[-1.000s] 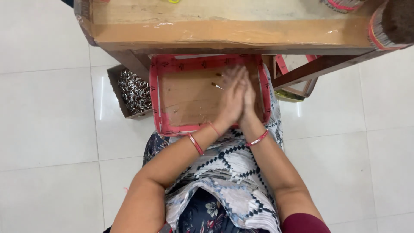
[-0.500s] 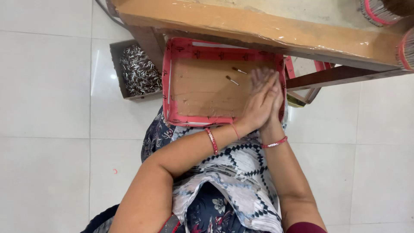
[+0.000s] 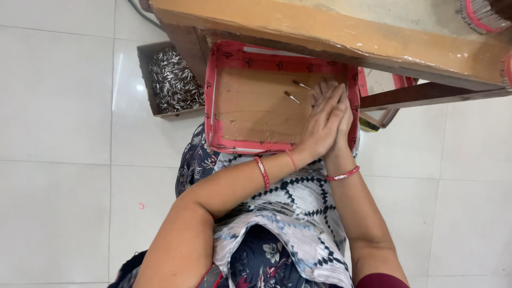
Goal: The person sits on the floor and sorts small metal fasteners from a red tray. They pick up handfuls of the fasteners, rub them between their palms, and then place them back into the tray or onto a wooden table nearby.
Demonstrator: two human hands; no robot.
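Observation:
My left hand (image 3: 316, 127) and my right hand (image 3: 345, 118) are pressed flat together, palm to palm, fingers straight and pointing away from me. They hover over the right side of a shallow cardboard tray with red edges (image 3: 226, 96) that rests on my lap. Whether anything lies between the palms is hidden. Two small thin sticks with dark tips (image 3: 291, 96) lie loose on the tray floor just left of my fingertips. Each wrist wears a red bangle.
A wooden table edge (image 3: 341, 32) runs across the top, above the tray, with a leg brace (image 3: 421, 95) at the right. An open cardboard box full of small dark and silver pieces (image 3: 173, 80) stands on the white tiled floor at the left.
The view has shifted, so tray and hands sit lower and further right in the picture. My hands stay pressed together over the tray's right side, and the two sticks are now plain to see.

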